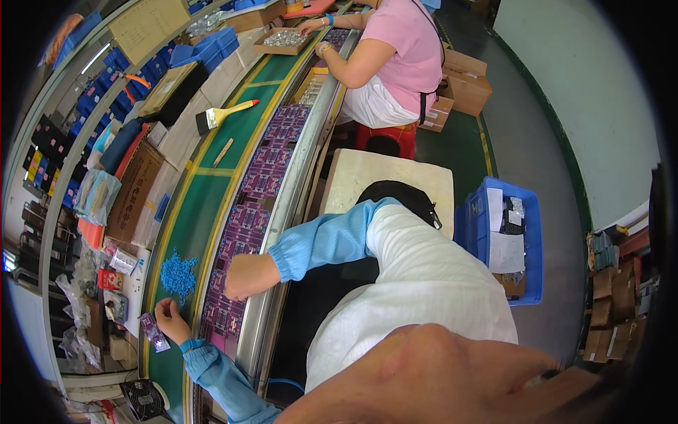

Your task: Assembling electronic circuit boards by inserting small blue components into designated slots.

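Note:
My left hand (171,319) is over the green belt with its fingers curled together, just below a heap of small blue parts (179,275). Whatever may be in its fingertips is too small to make out. Close beside it lies a small purple circuit-board piece (153,332). My right hand (247,275) rests over a row of purple circuit boards (247,226); its fingers point down and are hidden behind the back of the hand. Light blue sleeves cover both forearms.
A green conveyor belt (205,187) runs away from me beside a metal rail (265,304). On it lie a brush (226,115) and a small wooden stick (223,152). Farther along, a co-worker in pink (402,49) sits by a carton of parts (284,41). A blue bin (531,247) stands at right.

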A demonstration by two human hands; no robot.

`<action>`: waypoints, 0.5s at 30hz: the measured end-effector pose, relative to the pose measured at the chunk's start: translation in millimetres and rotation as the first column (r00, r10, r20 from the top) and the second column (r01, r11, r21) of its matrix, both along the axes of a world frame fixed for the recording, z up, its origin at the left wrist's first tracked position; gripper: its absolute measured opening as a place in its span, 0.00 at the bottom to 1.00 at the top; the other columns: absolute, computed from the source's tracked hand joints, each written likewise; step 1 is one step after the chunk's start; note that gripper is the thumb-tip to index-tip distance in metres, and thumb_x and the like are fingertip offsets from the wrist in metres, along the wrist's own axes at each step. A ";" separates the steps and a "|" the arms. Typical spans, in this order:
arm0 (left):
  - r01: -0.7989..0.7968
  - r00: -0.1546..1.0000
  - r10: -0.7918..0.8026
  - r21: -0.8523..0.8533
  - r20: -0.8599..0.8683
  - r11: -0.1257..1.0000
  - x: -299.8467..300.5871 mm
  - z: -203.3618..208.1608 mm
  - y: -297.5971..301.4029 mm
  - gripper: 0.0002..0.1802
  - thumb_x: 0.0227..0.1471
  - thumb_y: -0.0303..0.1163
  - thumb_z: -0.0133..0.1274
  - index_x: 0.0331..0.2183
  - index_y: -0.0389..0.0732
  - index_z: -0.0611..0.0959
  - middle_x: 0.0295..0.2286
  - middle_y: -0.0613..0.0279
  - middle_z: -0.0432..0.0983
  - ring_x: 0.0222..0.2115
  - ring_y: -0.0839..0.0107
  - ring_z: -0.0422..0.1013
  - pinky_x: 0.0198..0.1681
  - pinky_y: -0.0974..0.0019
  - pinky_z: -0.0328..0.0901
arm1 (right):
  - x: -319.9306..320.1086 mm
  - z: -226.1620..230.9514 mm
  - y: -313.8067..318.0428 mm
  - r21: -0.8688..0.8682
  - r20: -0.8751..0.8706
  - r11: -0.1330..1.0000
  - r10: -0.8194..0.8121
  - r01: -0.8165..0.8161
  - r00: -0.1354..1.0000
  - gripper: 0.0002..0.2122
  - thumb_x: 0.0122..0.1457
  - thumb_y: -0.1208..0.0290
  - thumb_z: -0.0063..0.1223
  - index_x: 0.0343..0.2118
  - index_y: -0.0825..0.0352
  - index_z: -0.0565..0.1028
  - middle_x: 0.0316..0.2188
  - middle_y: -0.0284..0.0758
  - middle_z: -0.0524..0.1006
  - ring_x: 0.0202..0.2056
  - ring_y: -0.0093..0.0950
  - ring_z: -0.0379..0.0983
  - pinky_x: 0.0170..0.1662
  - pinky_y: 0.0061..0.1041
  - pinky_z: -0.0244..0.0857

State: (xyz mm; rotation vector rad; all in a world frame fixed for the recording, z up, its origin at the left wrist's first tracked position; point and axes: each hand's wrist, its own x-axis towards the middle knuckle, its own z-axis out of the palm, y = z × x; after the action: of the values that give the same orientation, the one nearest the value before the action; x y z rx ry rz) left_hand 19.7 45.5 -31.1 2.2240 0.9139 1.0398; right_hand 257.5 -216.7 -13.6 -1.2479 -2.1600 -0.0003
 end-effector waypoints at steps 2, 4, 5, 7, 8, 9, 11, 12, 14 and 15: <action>0.062 0.998 -0.061 -0.016 0.019 0.998 -13.2 9.4 -0.4 0.03 0.57 0.19 0.57 0.36 0.35 0.81 0.32 0.64 0.77 0.34 0.74 0.72 0.39 0.69 0.68 | 5.8 -0.6 2.8 -0.013 -0.028 1.000 -0.007 0.007 1.000 0.08 0.55 0.63 0.56 0.25 0.62 0.77 0.23 0.39 0.78 0.29 0.42 0.77 0.29 0.42 0.67; 0.056 0.998 -0.054 -0.082 0.016 0.995 -23.4 25.5 -22.2 0.03 0.57 0.19 0.57 0.36 0.35 0.81 0.32 0.65 0.76 0.34 0.75 0.71 0.40 0.70 0.68 | 14.4 -7.6 8.1 0.024 -0.089 1.000 -0.007 0.009 0.996 0.08 0.57 0.62 0.53 0.26 0.60 0.77 0.24 0.38 0.78 0.29 0.42 0.77 0.29 0.42 0.67; 0.068 0.998 -0.065 -0.138 0.027 0.988 -22.7 33.8 -36.4 0.04 0.57 0.18 0.57 0.36 0.35 0.81 0.32 0.65 0.76 0.35 0.76 0.71 0.40 0.71 0.68 | 22.9 -13.7 11.9 0.077 -0.125 0.997 0.013 -0.003 0.992 0.08 0.57 0.62 0.52 0.27 0.59 0.78 0.24 0.38 0.78 0.29 0.41 0.78 0.30 0.42 0.68; 0.149 0.989 -0.147 -0.119 0.030 0.982 -26.9 53.0 -72.8 0.04 0.56 0.18 0.57 0.35 0.35 0.82 0.32 0.66 0.76 0.35 0.78 0.71 0.41 0.72 0.67 | 32.0 -4.0 8.6 -0.077 -0.096 0.993 -0.095 0.088 0.991 0.07 0.57 0.61 0.52 0.29 0.57 0.79 0.25 0.36 0.79 0.30 0.40 0.78 0.30 0.41 0.68; 0.152 0.988 -0.151 -0.149 0.015 0.977 -28.2 61.0 -89.3 0.03 0.57 0.18 0.56 0.35 0.34 0.82 0.31 0.66 0.75 0.35 0.78 0.71 0.41 0.72 0.67 | 38.2 0.4 6.7 -0.085 -0.093 0.991 -0.112 0.104 0.989 0.06 0.57 0.61 0.54 0.31 0.54 0.81 0.27 0.34 0.80 0.31 0.39 0.79 0.32 0.40 0.69; 0.149 0.989 -0.151 -0.179 0.003 0.973 -25.6 67.7 -103.8 0.03 0.57 0.18 0.56 0.35 0.34 0.82 0.31 0.66 0.75 0.35 0.77 0.71 0.42 0.73 0.67 | 47.1 1.6 6.4 -0.116 -0.119 0.988 -0.112 0.098 0.986 0.06 0.56 0.61 0.56 0.33 0.53 0.82 0.27 0.33 0.81 0.32 0.38 0.79 0.34 0.38 0.71; 0.179 0.981 -0.188 -0.147 -0.048 0.973 -27.4 78.3 -128.5 0.02 0.58 0.20 0.56 0.35 0.31 0.82 0.30 0.64 0.74 0.34 0.77 0.71 0.41 0.73 0.66 | 59.5 -7.1 13.7 -0.048 -0.129 0.999 -0.014 0.008 0.992 0.05 0.58 0.65 0.57 0.33 0.56 0.83 0.32 0.32 0.81 0.36 0.36 0.79 0.38 0.36 0.72; 0.143 0.986 -0.155 -0.182 -0.053 0.973 -30.4 76.8 -136.6 0.02 0.59 0.20 0.56 0.35 0.31 0.82 0.30 0.64 0.74 0.34 0.78 0.71 0.40 0.73 0.66 | 59.5 0.8 10.4 -0.095 -0.099 0.995 -0.028 0.018 0.995 0.05 0.60 0.67 0.57 0.34 0.57 0.83 0.34 0.31 0.79 0.37 0.36 0.78 0.38 0.34 0.71; 0.144 0.988 -0.154 -0.217 -0.031 0.966 -31.9 72.5 -150.8 0.03 0.59 0.18 0.55 0.36 0.31 0.82 0.30 0.64 0.74 0.34 0.77 0.71 0.40 0.73 0.66 | 59.9 2.8 10.7 -0.163 -0.121 0.987 -0.007 -0.013 0.993 0.04 0.58 0.71 0.58 0.34 0.60 0.82 0.33 0.32 0.78 0.36 0.37 0.78 0.39 0.34 0.71; 0.140 0.990 -0.143 -0.250 0.005 0.958 -35.2 66.1 -154.1 0.04 0.59 0.17 0.53 0.36 0.32 0.82 0.31 0.64 0.74 0.34 0.76 0.71 0.39 0.73 0.65 | 56.1 8.8 10.4 -0.206 -0.097 0.978 -0.009 -0.012 0.995 0.04 0.58 0.72 0.59 0.35 0.62 0.82 0.34 0.33 0.79 0.36 0.37 0.78 0.40 0.34 0.71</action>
State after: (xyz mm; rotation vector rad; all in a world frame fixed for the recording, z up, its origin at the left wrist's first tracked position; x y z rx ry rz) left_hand -15.5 -108.6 35.0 2.0536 0.8276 0.7983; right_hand 313.6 -206.2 -4.8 -1.3323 -2.1177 0.2875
